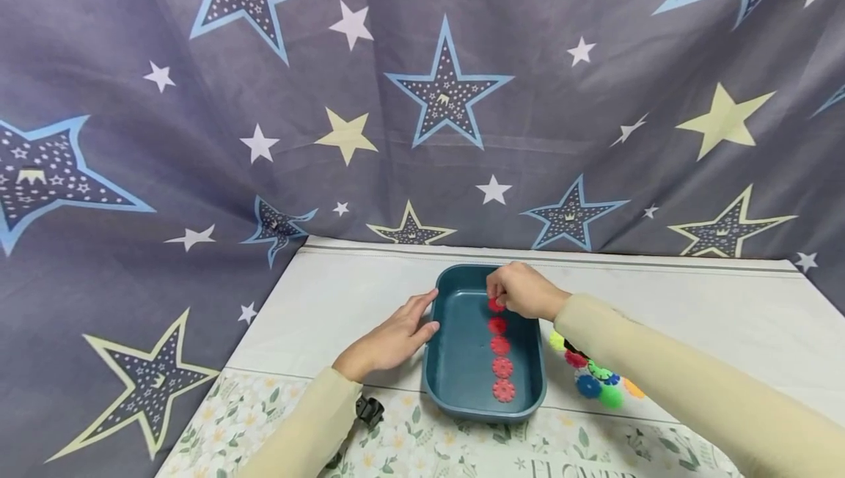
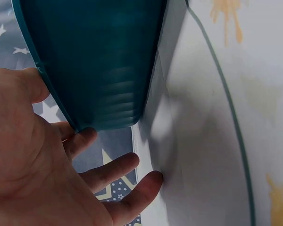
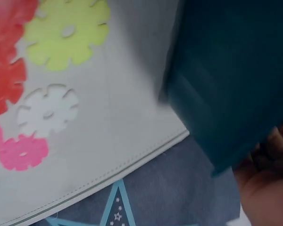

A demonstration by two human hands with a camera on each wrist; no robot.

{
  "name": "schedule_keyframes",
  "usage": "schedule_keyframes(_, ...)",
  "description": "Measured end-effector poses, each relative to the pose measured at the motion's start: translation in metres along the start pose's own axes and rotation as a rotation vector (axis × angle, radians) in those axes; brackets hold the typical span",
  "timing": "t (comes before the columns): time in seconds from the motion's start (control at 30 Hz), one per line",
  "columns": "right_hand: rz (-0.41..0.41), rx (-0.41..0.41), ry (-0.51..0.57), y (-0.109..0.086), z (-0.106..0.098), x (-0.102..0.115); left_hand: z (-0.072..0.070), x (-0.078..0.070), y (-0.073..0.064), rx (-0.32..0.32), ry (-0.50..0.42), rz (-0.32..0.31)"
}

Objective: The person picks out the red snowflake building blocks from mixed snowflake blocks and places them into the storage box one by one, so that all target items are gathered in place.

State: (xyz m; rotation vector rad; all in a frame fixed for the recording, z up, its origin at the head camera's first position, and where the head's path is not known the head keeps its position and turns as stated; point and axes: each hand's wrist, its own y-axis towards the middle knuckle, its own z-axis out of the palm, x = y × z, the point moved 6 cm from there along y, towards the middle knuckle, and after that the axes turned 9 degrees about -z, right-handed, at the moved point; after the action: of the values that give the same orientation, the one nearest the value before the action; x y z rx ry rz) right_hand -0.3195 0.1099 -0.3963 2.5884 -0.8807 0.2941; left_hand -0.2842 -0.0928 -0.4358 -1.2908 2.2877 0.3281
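Note:
A dark teal rectangular tray (image 1: 460, 350) stands on the table, with a column of red notched plastic discs (image 1: 502, 368) along the right half of its floor. At the far end of that column my right hand (image 1: 526, 292) pinches another red notched disc (image 1: 496, 306) between thumb and fingers, low inside the tray. Whether that disc touches the floor I cannot tell. My left hand (image 1: 388, 340) rests its fingertips on the tray's left rim, fingers spread and relaxed; the left wrist view shows them against the outer wall (image 2: 92, 61). The right wrist view mostly hides the right fingers behind the tray wall (image 3: 236, 84).
To the right of the tray lies a loose pile of colourful notched discs (image 1: 599, 379), partly under the right forearm. A yellow disc (image 3: 68, 32) and a white disc (image 3: 48, 110) lie near its edge. A star-printed curtain (image 1: 422, 170) hangs behind the table.

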Motion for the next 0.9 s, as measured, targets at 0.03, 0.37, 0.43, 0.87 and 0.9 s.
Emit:
schedule_keyframes(0.03, 0.001, 0.003, -0.006, 0.001, 0.002, -0.001, 0.000, -0.001, 0.000, 0.001, -0.003, 0.002)
schedule_keyframes(0.37, 0.050, 0.026, -0.157, 0.010, 0.009, -0.001, -0.001, -0.003, 0.000, 0.004, 0.002, -0.003)
schedule_keyframes(0.43, 0.091, 0.049, -0.196, 0.009, 0.011, -0.002, -0.001, -0.003, 0.000, 0.003, 0.004, -0.005)
schedule_keyframes(0.87, 0.132, -0.008, -0.313, 0.007, 0.013, 0.005, -0.003, -0.006, -0.001, 0.004, 0.002, -0.005)
schedule_keyframes(0.9, 0.140, -0.010, -0.291, 0.008, 0.011, 0.006, -0.003, -0.005, -0.002, 0.001, 0.002, -0.003)
